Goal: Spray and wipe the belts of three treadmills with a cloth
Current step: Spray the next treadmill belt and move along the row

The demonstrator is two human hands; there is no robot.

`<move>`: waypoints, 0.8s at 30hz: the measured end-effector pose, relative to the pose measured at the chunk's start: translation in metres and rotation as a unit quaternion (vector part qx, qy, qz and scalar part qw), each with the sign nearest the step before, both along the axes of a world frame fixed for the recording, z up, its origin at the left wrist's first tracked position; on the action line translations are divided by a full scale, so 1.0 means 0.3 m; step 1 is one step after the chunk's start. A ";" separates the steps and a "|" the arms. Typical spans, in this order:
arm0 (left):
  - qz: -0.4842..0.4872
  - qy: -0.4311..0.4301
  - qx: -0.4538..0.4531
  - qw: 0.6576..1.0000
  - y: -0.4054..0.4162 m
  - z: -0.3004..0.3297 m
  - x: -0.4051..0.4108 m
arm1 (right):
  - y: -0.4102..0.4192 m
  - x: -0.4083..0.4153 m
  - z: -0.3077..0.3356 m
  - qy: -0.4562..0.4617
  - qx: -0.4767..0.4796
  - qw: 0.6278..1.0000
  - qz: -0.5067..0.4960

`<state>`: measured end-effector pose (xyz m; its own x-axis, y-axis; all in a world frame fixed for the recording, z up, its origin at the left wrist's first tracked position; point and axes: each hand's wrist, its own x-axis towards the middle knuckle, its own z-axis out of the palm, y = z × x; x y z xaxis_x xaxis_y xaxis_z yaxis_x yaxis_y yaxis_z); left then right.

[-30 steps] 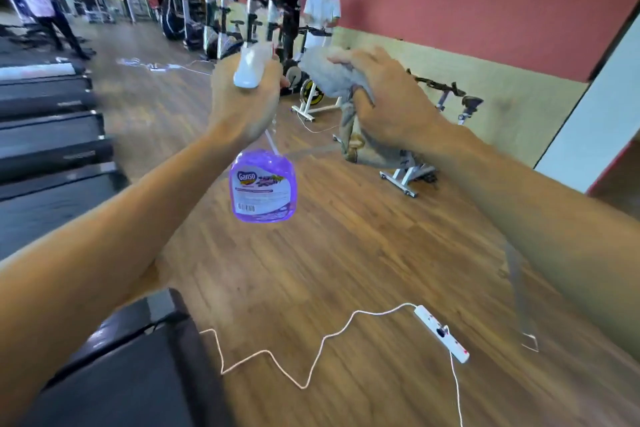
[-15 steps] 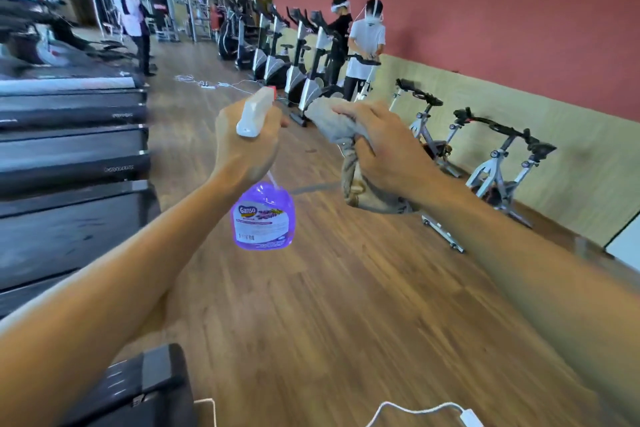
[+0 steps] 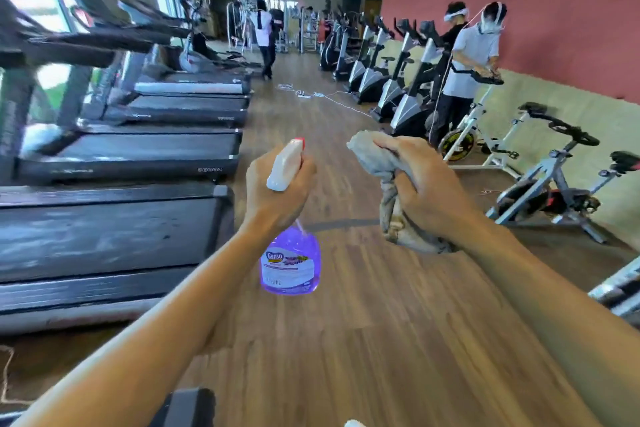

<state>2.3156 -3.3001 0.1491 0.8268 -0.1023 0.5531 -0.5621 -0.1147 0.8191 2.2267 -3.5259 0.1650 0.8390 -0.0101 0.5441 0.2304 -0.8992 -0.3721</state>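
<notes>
- I am holding the spray bottle [image 3: 290,263] in my left hand [image 3: 277,198]; the grip is curled round its white trigger head [image 3: 284,166], and the purple body is hanging below my wrist, over the wooden floor [image 3: 398,340].
- I am holding the cloth [image 3: 388,191] bunched in my right hand [image 3: 426,191]; that grip is closed fully round it, and loose folds are hanging out below the palm.
- Both hands are raised in front of me in the aisle, apart from each other and touching no machine.
- The treadmills [image 3: 131,156] are standing in a row on my left; the nearest belt [image 3: 104,236] is lying just beside my left forearm, dark and streaked.
- Judgement: the step in hand is approach, with no belt yet being sprayed.
- To do it well, I am judging that the nozzle should be turned left and down toward the nearest belt before the trigger is squeezed, so the mist lands on the belt and not on the floor.
- The cloth should be opened flatter before wiping; bunched, it is offering little contact.
- Other people are working at the exercise bikes [image 3: 398,87] on the right, well apart from me.
</notes>
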 end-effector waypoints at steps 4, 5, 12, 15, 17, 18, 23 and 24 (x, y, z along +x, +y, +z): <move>0.099 0.004 -0.024 0.995 -0.064 -0.114 0.266 | -0.112 0.348 -0.055 -0.007 0.012 0.997 0.075; 0.119 0.008 -0.023 0.993 -0.074 -0.127 0.310 | -0.129 0.417 -0.067 -0.005 0.004 0.996 0.086; 0.243 0.015 -0.042 0.969 -0.011 -0.153 0.662 | -0.068 1.021 -0.111 0.028 0.002 0.971 0.236; 0.296 0.041 -0.021 0.954 0.054 -0.201 0.816 | 0.039 1.250 -0.145 0.034 0.010 0.957 0.289; 0.343 0.066 -0.012 0.937 0.119 -0.258 0.919 | 0.119 1.395 -0.184 0.036 0.030 0.948 0.314; 0.372 0.072 -0.008 0.925 0.163 -0.293 0.972 | 0.164 1.474 -0.213 0.040 0.041 0.944 0.325; 0.467 0.090 0.016 0.880 0.375 -0.425 1.181 | 0.383 1.799 -0.348 0.089 0.111 0.911 0.387; 0.487 0.094 0.040 0.867 0.405 -0.432 1.215 | 0.424 1.853 -0.365 0.102 0.131 0.901 0.401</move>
